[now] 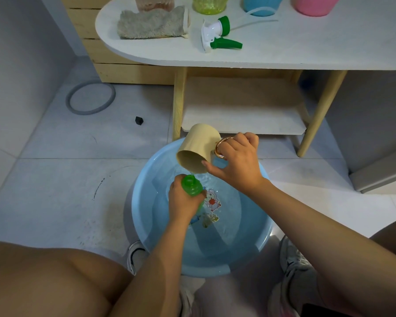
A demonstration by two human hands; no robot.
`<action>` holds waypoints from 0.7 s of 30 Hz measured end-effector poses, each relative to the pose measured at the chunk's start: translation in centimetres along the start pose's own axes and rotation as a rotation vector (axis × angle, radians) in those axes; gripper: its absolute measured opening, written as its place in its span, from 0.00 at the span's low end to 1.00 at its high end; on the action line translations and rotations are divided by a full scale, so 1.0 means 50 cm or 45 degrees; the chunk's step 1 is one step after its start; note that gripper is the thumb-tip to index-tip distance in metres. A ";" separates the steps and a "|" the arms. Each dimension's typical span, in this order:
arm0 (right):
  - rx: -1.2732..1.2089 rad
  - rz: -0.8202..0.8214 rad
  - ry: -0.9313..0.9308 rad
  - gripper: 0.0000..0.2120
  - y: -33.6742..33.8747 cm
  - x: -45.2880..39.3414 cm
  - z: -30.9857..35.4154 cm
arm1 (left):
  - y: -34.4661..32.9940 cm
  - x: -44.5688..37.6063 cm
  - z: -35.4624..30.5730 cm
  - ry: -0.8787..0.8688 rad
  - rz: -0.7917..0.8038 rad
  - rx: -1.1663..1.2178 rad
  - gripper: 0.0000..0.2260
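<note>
A light blue basin [256,245] with water stands on the floor between my feet. My left hand [183,201] grips a green bottle [191,185] upright over the water, its open neck showing above my fingers. My right hand [237,160] holds a beige cup [198,148] by its gold ring handle [222,148]. The cup is tilted, mouth down toward the bottle's neck, and a thin stream of water runs from its rim into the bottle.
A white oval table [295,46] on wooden legs stands behind the basin. On it lie a green and white spray head [215,34], a grey cloth [151,24] and several coloured pots. A grey ring [90,97] and a small black cube [139,121] lie on the tiles.
</note>
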State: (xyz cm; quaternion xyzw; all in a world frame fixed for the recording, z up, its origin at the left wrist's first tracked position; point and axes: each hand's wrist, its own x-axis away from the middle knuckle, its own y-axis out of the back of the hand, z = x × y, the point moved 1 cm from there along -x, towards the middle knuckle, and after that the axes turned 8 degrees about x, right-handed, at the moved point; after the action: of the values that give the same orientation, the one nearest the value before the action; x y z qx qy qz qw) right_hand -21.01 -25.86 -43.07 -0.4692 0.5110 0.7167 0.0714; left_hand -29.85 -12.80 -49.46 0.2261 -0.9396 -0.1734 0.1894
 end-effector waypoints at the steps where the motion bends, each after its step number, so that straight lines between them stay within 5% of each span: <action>1: -0.006 -0.004 0.010 0.21 0.000 0.000 0.001 | 0.000 -0.001 0.001 0.003 -0.001 0.001 0.26; 21: 0.020 -0.068 0.189 0.19 0.009 -0.006 0.007 | -0.004 -0.005 0.005 -0.013 -0.029 -0.030 0.25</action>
State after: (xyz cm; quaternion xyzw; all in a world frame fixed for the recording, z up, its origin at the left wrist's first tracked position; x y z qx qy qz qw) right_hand -21.30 -25.67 -42.55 -0.5341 0.5079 0.6736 0.0562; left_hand -29.68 -12.81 -49.84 0.2335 -0.9359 -0.1878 0.1853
